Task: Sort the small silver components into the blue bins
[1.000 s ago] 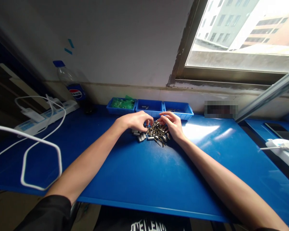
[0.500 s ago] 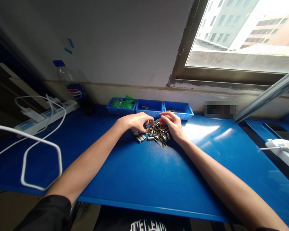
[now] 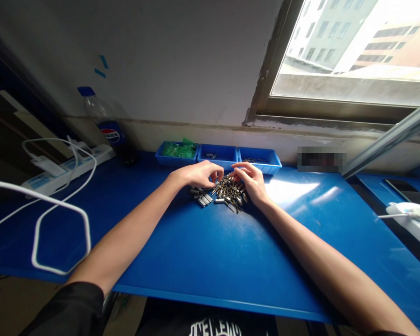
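On the blue table lies a pile of small metal parts (image 3: pixel 231 191), with thin dark and brass-coloured pins mixed with silver pieces. Several short silver cylinders (image 3: pixel 205 200) lie grouped at its left side. My left hand (image 3: pixel 203 174) hovers over the pile's left part, palm down. Its fingers curve downward, and a gap shows between them and the thumb; I see nothing held. At the right edge of the pile, my right hand (image 3: pixel 252 181) rests with bent fingers apart, fingertips at the parts. Some of its fingertips are hard to make out.
Behind the pile stand three joined blue bins: one with green material (image 3: pixel 178 149), a middle bin (image 3: pixel 217 163) with a few silver pieces, a right bin (image 3: pixel 266 167) with thin pins. A cola bottle (image 3: pixel 110 133), power strip (image 3: pixel 73 168) and white cable (image 3: pixel 35 238) are left.
My left hand has lifted slightly off the silver cylinders at left, showing more of them. My right hand stays almost in place.
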The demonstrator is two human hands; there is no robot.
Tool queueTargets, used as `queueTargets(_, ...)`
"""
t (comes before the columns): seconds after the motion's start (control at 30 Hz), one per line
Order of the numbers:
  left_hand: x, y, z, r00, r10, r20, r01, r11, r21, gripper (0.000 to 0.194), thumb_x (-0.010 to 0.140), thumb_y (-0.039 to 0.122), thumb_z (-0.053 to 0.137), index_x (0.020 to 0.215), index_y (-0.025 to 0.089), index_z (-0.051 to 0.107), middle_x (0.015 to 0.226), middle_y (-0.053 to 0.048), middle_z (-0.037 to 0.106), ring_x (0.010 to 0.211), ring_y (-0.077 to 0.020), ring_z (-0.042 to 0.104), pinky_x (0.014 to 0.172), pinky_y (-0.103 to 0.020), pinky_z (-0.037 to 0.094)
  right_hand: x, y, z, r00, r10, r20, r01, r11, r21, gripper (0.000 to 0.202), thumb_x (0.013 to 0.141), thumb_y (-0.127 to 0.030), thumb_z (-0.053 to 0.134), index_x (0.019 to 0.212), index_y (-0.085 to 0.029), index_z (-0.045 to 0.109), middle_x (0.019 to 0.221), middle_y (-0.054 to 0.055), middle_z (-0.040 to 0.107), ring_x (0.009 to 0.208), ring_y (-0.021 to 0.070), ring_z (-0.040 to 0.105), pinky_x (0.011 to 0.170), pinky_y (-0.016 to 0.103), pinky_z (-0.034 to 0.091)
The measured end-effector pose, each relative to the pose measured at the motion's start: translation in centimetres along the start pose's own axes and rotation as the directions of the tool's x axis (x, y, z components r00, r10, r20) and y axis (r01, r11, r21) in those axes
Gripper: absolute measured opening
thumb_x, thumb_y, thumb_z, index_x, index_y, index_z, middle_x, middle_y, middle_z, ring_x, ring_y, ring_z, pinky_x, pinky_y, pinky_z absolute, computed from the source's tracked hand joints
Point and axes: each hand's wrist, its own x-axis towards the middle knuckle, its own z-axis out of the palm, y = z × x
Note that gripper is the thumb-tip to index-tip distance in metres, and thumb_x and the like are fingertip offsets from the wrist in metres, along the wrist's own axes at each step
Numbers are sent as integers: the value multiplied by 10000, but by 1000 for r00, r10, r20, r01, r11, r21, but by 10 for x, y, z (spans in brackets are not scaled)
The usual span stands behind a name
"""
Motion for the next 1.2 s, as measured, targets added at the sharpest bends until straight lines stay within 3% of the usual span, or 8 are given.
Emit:
queueTargets(0.37, -1, -3, -3, 997, -19, -77, 5, 984, -177, 202, 715, 202, 680, 916, 181, 697, 754, -7, 704, 663, -147, 633, 599, -221, 454, 1, 3, 0, 1000, 2, 9, -2, 1000, 7, 304, 849, -490, 713, 1014, -235, 731, 813, 24, 754, 710, 197, 671, 712, 339, 550)
queueTargets(0.5, -1, -4, -7, 986, -22, -163, -15, 974, -226, 223, 741, 231, 713, 956, 174, 728, 823, -34, 746, 727, -167, 687, 654, -241, 518, 1, 2, 0, 1000, 0, 14, -1, 1000, 19, 287, 854, -481, 715, 1005, -238, 732, 810, 24, 752, 711, 196, 666, 709, 336, 542)
queueTargets(0.63, 0, 1, -9, 962, -21, -271, -85, 924, -373, 268, 762, 278, 768, 996, 150, 751, 953, -87, 783, 886, -207, 743, 802, -303, 590, -1, 1, 0, 1000, -1, 15, 0, 1000, 18, 292, 857, -483, 717, 1006, -231, 731, 811, 26, 752, 705, 192, 659, 698, 333, 538)
queueTargets(0.87, 5, 4, -6, 883, -134, -450, -111, 872, -477, 332, 687, 381, 888, 845, 119, 758, 862, -82, 780, 829, -192, 727, 825, -321, 593, -7, -8, 4, 994, -78, 78, 83, 994, -70, 324, 826, -495, 793, 1008, -237, 721, 828, 20, 755, 760, 205, 694, 745, 346, 544)
queueTargets(1.0, 7, 0, -2, 893, -141, -428, -115, 847, -519, 347, 676, 373, 898, 872, 118, 769, 883, -82, 786, 842, -192, 727, 832, -320, 590, -6, -4, 5, 991, -114, 70, 117, 992, -45, 305, 798, -476, 839, 947, -226, 746, 849, 33, 767, 757, 208, 710, 732, 347, 552)
queueTargets(1.2, 11, -2, 7, 916, -114, -383, -108, 852, -513, 313, 712, 323, 865, 916, 103, 775, 902, -103, 791, 854, -201, 742, 825, -324, 600, 0, 0, -1, 1000, -22, -2, 22, 997, 74, 318, 742, -477, 880, 920, -222, 810, 890, 45, 805, 798, 225, 746, 793, 365, 595)
